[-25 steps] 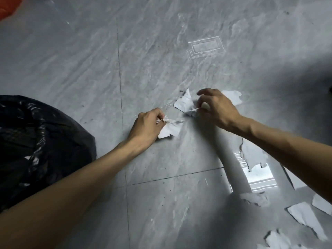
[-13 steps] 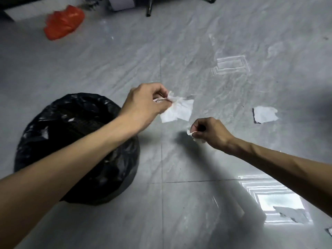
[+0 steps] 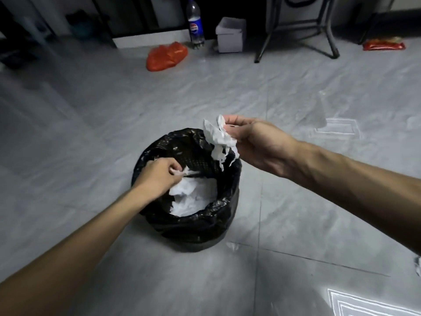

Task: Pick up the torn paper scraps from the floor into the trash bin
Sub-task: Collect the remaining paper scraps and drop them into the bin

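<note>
Fingers of the left hand (image 3: 159, 173) curl tight around a crumpled white paper scrap (image 3: 190, 172), held inside the mouth of the round trash bin lined with a black plastic bag (image 3: 193, 226), above white torn paper (image 3: 193, 197) already lying in it. Thumb and fingers of the right hand (image 3: 257, 144) pinch a larger bunch of white torn scraps (image 3: 218, 139) that dangles over the bin's far rim. Around the bin the grey marble-patterned tile floor (image 3: 91, 133) lies open; an orange plastic bag (image 3: 166, 56) sits well apart.
</note>
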Demonstrator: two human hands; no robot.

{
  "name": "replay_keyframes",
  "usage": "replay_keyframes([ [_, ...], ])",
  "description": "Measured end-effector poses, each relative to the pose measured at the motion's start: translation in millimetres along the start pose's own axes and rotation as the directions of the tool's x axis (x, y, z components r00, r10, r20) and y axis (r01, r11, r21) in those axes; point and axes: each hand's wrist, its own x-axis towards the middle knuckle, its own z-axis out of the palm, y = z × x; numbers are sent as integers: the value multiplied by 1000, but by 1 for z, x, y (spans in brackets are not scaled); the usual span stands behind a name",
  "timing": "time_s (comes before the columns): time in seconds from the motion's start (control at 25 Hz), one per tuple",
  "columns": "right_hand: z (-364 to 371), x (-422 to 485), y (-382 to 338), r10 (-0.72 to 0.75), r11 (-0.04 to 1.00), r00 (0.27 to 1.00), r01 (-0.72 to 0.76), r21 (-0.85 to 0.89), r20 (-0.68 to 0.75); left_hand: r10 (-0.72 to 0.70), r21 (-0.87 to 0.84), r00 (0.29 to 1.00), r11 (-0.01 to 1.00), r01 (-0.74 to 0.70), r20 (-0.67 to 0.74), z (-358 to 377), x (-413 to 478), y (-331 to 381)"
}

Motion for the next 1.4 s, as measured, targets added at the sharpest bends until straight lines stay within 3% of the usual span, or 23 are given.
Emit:
replay_keyframes([
  [0.08, 14, 17, 12, 105, 991, 994, -105, -79, -15, -17, -18, 1000, 1000, 16, -22, -4, -2, -10],
  [0.16, 20, 26, 25, 184, 947, 976, -208, -245, -119, -21, -63, 994, 998, 14, -110, -10, -4, -11],
  [0.32, 22, 23, 27, 97, 825, 971, -201, -528, -218, 55, -145, 981, 986, -83, -187, -21, -9, 9],
  [0.52, -28, -30, 9, -47, 839, 957, -118, -531, -287, 266, -143, 956, 949, -282, -122, 0, -21, 75],
  [0.64, -88, -89, 11, -40, 816, 896, -226, -531, -442, 433, -121, 901, 897, -426, 32, 35, -36, 121],
  [0.76, -153, -168, 24, 11, 800, 791, -373, -469, -611, 586, -176, 770, 811, -559, 254, 71, -55, 170],
  [0.88, -208, -257, 47, 4, 711, 692, -509, -485, -722, 663, -201, 481, 683, -702, 573, 107, -81, 212],
  [0.92, -223, -287, 57, -12, 636, 663, -573, -517, -749, 650, -181, 386, 630, -755, 655, 120, -89, 224],
  [1.0, -250, -340, 84, -45, 367, 597, -736, -569, -801, 612, -143, 278, 548, -824, 741, 143, -102, 245],
  [1.08, -269, -391, 113, -94, 144, 524, -834, -532, -847, 610, -169, 218, 512, -842, 762, 175, -117, 273],
  [1.12, -275, -410, 128, -120, 127, 513, -841, -525, -850, 616, -196, 204, 517, -833, 761, 193, -125, 287],
  [1.24, -286, -436, 158, -225, 229, 528, -788, -571, -819, 643, -220, 203, 515, -828, 738, 247, -156, 313],
  [1.32, -286, -432, 166, -249, 235, 554, -761, -605, -794, 679, -203, 186, 450, -870, 710, 282, -176, 315],
  [1.4, -286, -436, 168, -293, 273, 535, -747, -606, -792, 711, -206, 157, 396, -895, 685, 315, -195, 313],
])
